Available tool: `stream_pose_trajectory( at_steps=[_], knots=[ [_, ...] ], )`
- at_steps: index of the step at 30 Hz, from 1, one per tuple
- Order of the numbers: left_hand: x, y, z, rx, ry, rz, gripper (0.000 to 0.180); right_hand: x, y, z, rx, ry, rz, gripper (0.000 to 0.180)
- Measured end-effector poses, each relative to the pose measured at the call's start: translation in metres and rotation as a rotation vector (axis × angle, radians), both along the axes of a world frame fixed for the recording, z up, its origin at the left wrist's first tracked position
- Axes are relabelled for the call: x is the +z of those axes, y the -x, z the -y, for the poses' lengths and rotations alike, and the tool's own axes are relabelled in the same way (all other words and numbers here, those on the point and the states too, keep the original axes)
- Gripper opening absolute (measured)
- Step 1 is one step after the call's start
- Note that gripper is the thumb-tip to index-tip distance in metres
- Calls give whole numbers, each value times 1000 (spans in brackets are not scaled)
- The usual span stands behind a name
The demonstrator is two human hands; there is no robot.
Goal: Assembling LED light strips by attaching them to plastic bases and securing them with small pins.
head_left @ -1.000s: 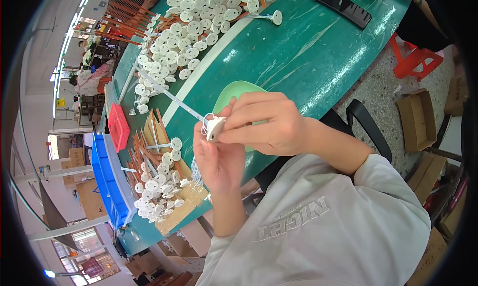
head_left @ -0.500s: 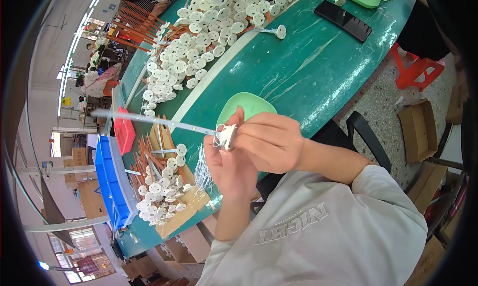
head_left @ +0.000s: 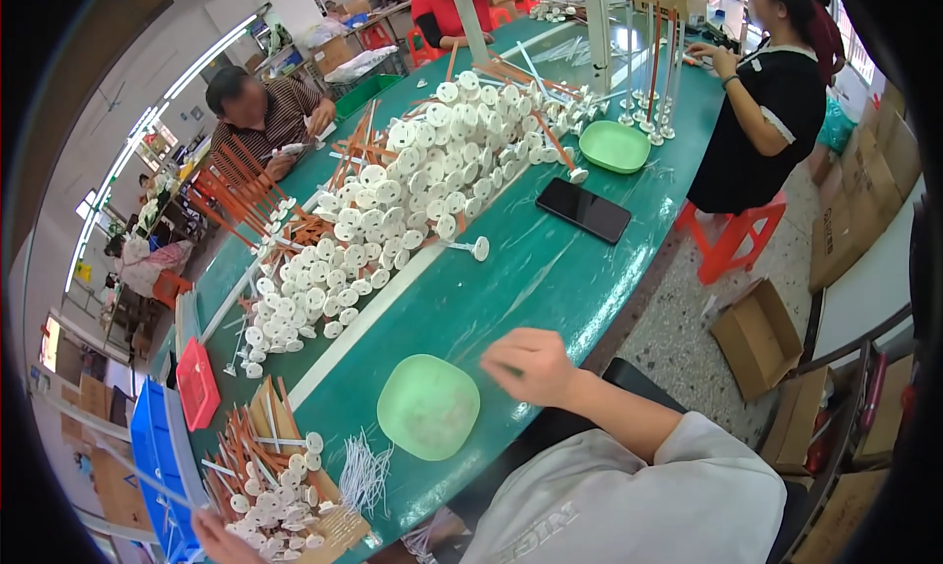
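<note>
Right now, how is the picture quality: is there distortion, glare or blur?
Head view: strong fisheye bending, with the green table edge curving and black corners all round; glare from ceiling light strips at upper left; the right hand is slightly blurred; the pile of white discs is sharp.

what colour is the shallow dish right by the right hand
Pale mint green, plain with no pattern; the shallow dish beside the right hand shows best in the head view.

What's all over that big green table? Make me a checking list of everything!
Surface: green table, long and crowded.
Job's things: light green dish beside right hand; white disc pieces by left hand.
Clutter: big pile of white discs, orange sticks, black phone.
Grippers: right hand loosely curled, empty; left hand mostly out of frame.
Cables: nothing seen.
Surroundings: seated people, cardboard boxes, red stool.
</note>
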State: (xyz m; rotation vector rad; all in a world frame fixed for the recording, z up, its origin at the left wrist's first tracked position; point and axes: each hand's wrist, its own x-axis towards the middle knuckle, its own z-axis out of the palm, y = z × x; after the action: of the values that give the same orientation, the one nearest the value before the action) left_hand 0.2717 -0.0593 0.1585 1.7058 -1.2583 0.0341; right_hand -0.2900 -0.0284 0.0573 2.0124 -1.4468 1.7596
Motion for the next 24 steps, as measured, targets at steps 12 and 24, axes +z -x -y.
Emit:
stream_pose_trajectory(
  at_steps=[12, 24],
  knots=[
    [-12, -154, 29, 184, -853, 812, 48, -23, 26, -7, -94, -209, 34, 8],
    [72, 52, 57, 166, -281, 860, 42, -22, 24, -5, -60, -190, -12, 8]
  ],
)
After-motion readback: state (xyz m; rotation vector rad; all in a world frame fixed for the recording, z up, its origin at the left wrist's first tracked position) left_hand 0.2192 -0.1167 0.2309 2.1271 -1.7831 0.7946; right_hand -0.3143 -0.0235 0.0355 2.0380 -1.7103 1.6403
